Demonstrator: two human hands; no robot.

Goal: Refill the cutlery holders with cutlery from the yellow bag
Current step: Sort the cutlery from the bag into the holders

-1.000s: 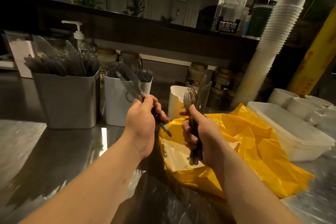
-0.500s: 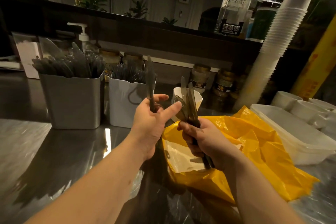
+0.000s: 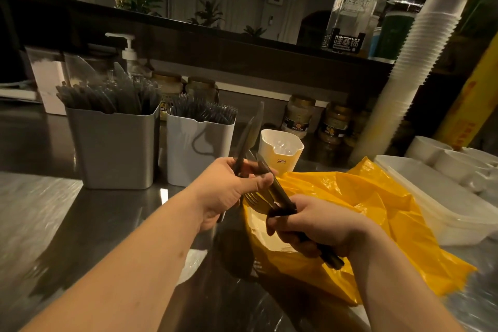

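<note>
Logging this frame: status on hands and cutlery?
Left hand grips one upright piece. Right hand grips cutlery bundle above yellow bag. Grey holder, white holder ahead, both stocked, path clear.

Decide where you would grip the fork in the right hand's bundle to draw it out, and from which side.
Pinch the fork at its neck, just behind the tines, coming from the left. Its handle is buried in the right hand among other cutlery; only the tined end sticks out, pointing toward the left hand, which holds a knife.

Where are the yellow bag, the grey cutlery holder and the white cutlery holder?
yellow bag (image 3: 363, 197), head view, crumpled top surface
grey cutlery holder (image 3: 113, 151), head view, front wall
white cutlery holder (image 3: 183, 164), head view, front wall
</note>
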